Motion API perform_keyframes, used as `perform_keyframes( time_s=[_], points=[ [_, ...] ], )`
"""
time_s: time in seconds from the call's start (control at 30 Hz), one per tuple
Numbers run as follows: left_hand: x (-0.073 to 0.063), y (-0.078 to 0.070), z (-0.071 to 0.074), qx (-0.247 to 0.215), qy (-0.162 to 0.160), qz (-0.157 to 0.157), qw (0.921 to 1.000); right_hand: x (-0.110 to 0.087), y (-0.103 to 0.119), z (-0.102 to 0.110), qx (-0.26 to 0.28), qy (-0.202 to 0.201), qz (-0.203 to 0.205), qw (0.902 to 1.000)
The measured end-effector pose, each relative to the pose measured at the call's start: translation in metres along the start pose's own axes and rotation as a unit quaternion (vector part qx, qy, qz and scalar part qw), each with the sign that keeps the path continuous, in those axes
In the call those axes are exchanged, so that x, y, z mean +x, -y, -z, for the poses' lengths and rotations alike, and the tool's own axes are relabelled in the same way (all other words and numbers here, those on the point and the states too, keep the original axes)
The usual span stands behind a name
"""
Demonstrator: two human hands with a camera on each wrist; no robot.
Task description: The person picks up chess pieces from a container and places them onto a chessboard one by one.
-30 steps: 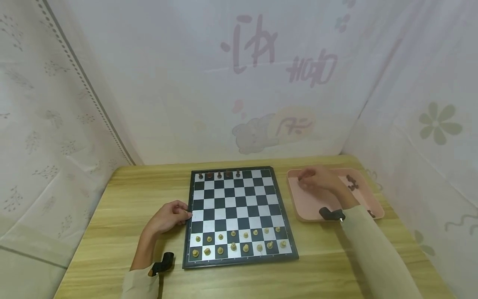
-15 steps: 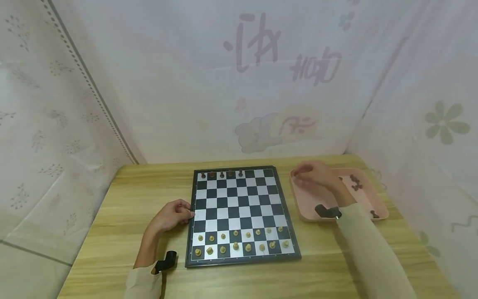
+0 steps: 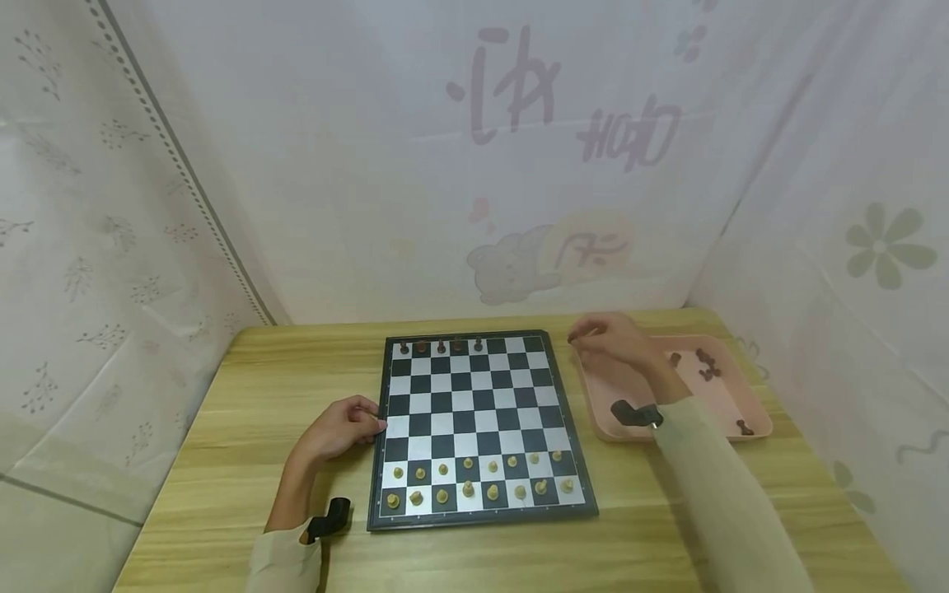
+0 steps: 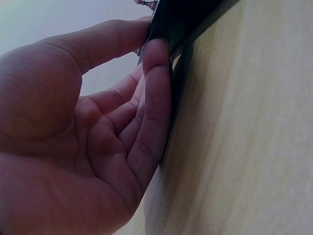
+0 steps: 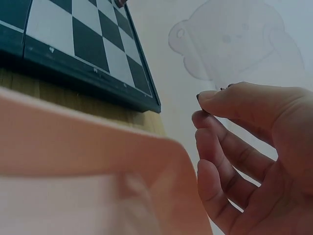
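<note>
My left hand (image 3: 343, 428) pinches the left edge of the chessboard (image 3: 452, 403), thumb over the rim and fingers at its side; the left wrist view shows the grip close up. Over the pink tray's (image 3: 767, 416) back left corner, my right hand (image 3: 611, 338) pinches a small dark chess piece (image 3: 571, 338) between thumb and forefinger. Most of that piece is hidden by the fingertips (image 5: 208, 98) in the right wrist view. Several dark red-brown pieces, such as a chess piece (image 3: 478, 345), stand along the board's far row from the left. Cream pieces (image 3: 468, 487) fill the two near rows.
In the tray lie several more dark pieces (image 3: 708, 362), with one dark piece (image 3: 744, 427) near its front right corner. Board and tray stand side by side on a wood-grain table (image 3: 296, 371). Patterned cloth (image 3: 356, 165) hangs behind and at both sides.
My right hand has risen from inside the tray and moved left to its back left corner, carrying the dark piece. My left hand stays at the board's edge. The head view has shifted slightly.
</note>
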State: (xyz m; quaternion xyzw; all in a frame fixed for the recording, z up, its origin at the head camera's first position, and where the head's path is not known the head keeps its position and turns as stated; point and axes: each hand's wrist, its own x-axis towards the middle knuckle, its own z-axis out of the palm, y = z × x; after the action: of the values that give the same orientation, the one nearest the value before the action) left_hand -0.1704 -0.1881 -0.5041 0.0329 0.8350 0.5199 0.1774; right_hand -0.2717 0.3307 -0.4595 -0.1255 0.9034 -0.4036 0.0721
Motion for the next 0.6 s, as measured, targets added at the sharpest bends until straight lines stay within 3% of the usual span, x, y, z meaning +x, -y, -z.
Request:
perform_keyframes(
  time_s=[0.6],
  points=[
    [0.001, 0.002, 0.001, -0.001, 0.002, -0.003, 1.0000, 0.020, 0.019, -0.014, -0.011, 0.011, 0.017, 0.9997]
  ],
)
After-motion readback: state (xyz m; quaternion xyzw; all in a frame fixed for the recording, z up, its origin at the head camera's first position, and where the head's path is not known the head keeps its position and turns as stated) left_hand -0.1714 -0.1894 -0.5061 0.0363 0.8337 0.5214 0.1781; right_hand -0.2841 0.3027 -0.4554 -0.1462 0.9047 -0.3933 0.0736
